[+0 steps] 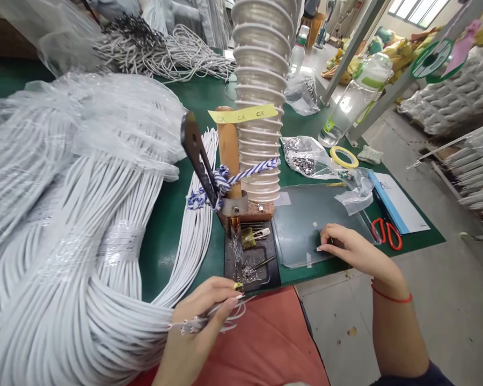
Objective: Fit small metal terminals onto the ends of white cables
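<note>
My left hand (203, 316) is closed around several thin white cables (233, 316), their stripped ends showing by the palm. Its fingertips are at the front edge of a black tray (265, 273) that holds solder bits, just under the tip of an upright soldering iron with a wooden handle (228, 145). My right hand (342, 244) is over the grey plastic mat (298, 236), fingers curled with thumb and index near each other; what is between them, if anything, is too small to make out.
Large bundles of white cable (116, 257) cover the left side. A ribbed hose (261, 96) stands behind the iron. Bags of metal parts (306, 155), yellow tape (343, 157), red scissors (388, 235) and a bottle (354, 102) lie or stand at the right.
</note>
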`<state>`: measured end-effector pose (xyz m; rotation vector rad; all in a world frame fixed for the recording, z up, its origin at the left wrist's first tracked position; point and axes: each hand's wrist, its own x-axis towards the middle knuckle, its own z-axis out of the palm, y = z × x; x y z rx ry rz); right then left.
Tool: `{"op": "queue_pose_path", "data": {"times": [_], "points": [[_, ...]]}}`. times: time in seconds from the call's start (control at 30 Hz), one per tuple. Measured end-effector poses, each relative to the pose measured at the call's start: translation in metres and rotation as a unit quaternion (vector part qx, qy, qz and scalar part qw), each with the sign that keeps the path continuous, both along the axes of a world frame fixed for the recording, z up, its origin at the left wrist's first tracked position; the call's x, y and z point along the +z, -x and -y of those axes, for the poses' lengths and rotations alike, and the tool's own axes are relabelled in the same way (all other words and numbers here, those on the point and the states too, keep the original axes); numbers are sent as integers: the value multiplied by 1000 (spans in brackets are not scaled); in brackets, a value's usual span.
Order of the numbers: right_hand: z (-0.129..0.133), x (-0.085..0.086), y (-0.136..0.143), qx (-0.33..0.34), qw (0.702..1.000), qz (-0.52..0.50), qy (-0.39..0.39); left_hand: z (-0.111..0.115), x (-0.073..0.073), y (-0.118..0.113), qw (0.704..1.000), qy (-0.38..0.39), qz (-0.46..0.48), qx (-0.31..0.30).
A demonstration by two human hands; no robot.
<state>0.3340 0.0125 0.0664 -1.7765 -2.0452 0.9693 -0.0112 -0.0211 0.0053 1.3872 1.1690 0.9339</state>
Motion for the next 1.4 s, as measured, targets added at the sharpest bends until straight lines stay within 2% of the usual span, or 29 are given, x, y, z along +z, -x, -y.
{"op": "queue_pose_path", "data": {"times": [0.17,0.3,0.37,0.47,0.53,0.6,0.67,0.73,0.83,0.93,1.03,1.1,1.17,1.27,1.4], "points": [[13,-2,31,-74,993,-91,-3,0,2,1,1000,4,-19,-14],[24,-9,76,-53,975,-210,-38,-3,5,1,998,-45,-28,-34],[31,-15,101,-44,952,-302,-21,-4,6,1,997,-57,-31,-38],[39,-24,132,-87,891,-444,35,-2,6,1,997,-51,-21,-47],[43,-30,145,-133,854,-497,79,0,5,1,998,-45,-8,-48],[45,-35,152,-168,840,-507,96,2,3,1,998,-51,1,-44],[46,-38,156,-185,857,-476,77,3,2,0,997,-60,1,-41],[47,-39,157,-188,888,-419,23,3,1,0,998,-60,-2,-33],[48,-34,152,-156,924,-345,-46,1,3,-1,999,-46,-5,-11],[50,-24,141,-74,945,-319,-16,-2,8,-3,999,-49,-14,-14],[53,-23,130,42,944,-321,64,-5,12,-5,997,-72,-29,-24],[56,-34,127,115,939,-305,111,-6,13,-5,995,-86,-36,-22],[61,-53,131,144,947,-258,129,-6,13,-5,995,-92,-36,-22],[66,-83,145,84,975,-178,107,-5,12,-4,995,-94,-27,-30],[65,-108,175,48,980,-174,86,-4,11,-5,994,-95,-12,-45]]}}
